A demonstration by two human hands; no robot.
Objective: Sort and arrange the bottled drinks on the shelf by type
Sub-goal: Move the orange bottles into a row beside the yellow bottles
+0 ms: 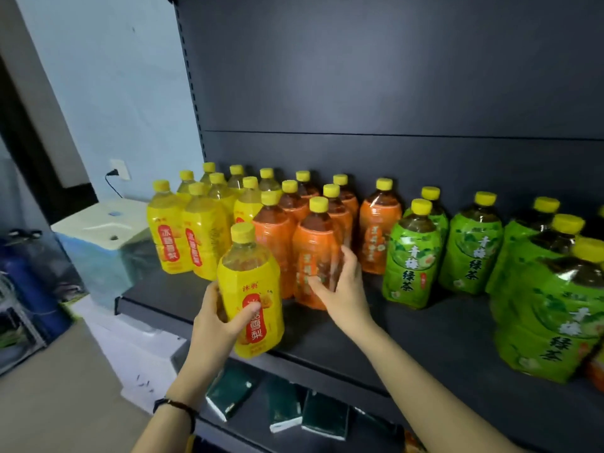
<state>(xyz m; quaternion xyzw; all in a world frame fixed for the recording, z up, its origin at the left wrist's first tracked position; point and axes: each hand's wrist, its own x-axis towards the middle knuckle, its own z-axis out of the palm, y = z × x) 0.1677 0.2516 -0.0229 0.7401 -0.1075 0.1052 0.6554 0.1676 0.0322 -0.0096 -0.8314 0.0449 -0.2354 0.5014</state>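
The left hand (217,317) holds a yellow bottle (251,292) at the front edge of the shelf (408,335), just ahead of the yellow group (192,223) at the back left. Its fingers wrap the lower body, thumb across the red label, the rest behind and out of sight. The bottle looks nearly full, so probably heavy for one hand, with a stiff plastic body and a glossy sleeve that may slip; the waist below the shoulder looks the safest hold. Whether its base touches the shelf I cannot tell.

The right hand (340,289) rests on the front orange bottle (315,256), fingers spread over its label, thumb low at the front. The green bottles (413,256) stand to the right, untouched.
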